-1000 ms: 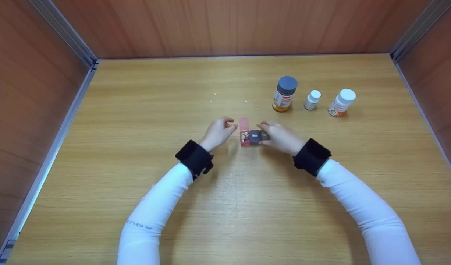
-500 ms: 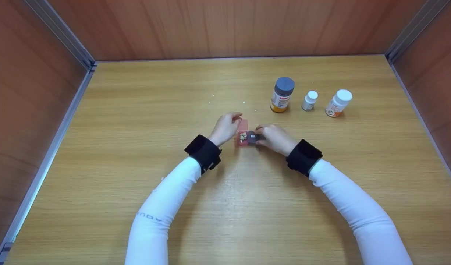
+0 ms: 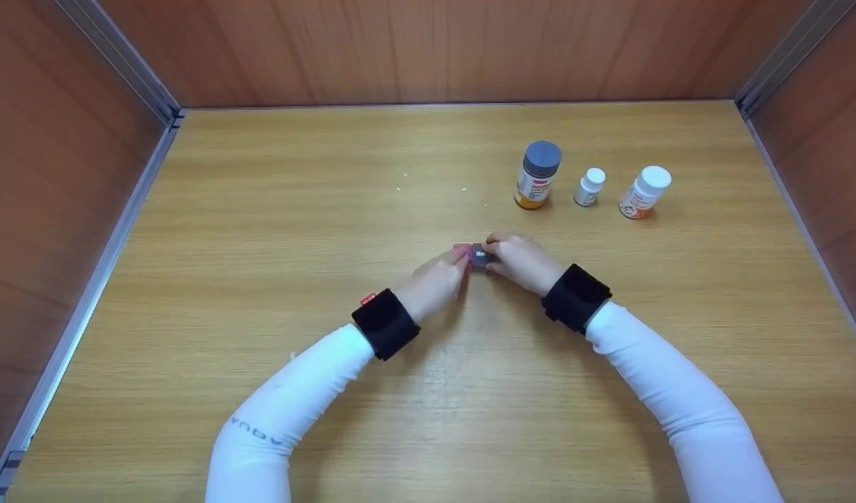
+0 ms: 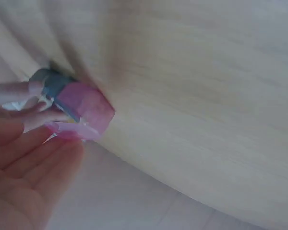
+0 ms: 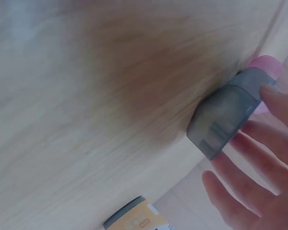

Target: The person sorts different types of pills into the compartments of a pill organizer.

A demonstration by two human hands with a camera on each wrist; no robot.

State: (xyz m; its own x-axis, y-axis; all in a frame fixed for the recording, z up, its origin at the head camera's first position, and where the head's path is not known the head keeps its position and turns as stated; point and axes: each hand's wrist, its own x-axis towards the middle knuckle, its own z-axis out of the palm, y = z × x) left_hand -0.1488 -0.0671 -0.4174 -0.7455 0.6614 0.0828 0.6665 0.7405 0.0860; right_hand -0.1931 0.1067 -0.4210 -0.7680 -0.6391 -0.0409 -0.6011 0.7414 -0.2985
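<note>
A small pill organizer (image 3: 479, 256) with dark grey compartments and a pink one at its left end sits mid-table. My right hand (image 3: 526, 264) grips its grey end between thumb and fingers. The right wrist view shows the grey compartments (image 5: 225, 112) close up, their lids down. With nearly straight fingers, my left hand (image 3: 431, 285) touches the pink lid (image 4: 69, 130), which stands tilted, partly raised from its compartment (image 4: 93, 108). The left hand hides what lies inside the pink compartment.
Behind the right hand stand a dark-capped bottle (image 3: 537, 175), a small white bottle (image 3: 590, 186) and a larger white bottle (image 3: 644, 192). A few tiny white bits (image 3: 464, 188) lie on the table beyond the organizer. Wooden panels enclose the back and sides.
My left hand has moved from beside the organizer to behind its raised pink lid, then forward over it, swinging the lid down towards me. The right hand stays on the grey end.
</note>
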